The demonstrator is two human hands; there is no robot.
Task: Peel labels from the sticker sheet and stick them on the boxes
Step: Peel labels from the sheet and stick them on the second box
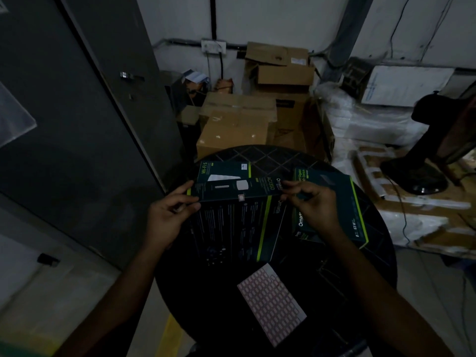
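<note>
two hands are working one dark green box (237,188), holding it tilted above the middle of the round dark counter (381,266). left hand (167,217) is gripping the box's left end, thumb on the near face, fingers (184,186) curling over the far side. right hand (313,204) is pinching the right end near the printed model number; fingers bent, closed on the box edge as far as the dim light is showing. a small pale label (241,197) is already sitting on the box's lower edge, near the middle.

another large box (231,228) is lying flat beneath it, and a third box (332,202) is resting toward the counter's right edge, partly under the right wrist. the sticker sheet (271,301) is lying flat near the counter's near edge, apart from both hands, most labels seemingly in place.

judgement: this box is looking done, and the step in hand is turning or setting it aside. next move is calling for freeing one hand, reaching to the sheet, and lifting a label's corner cleanly before choosing an unlabelled box.
</note>
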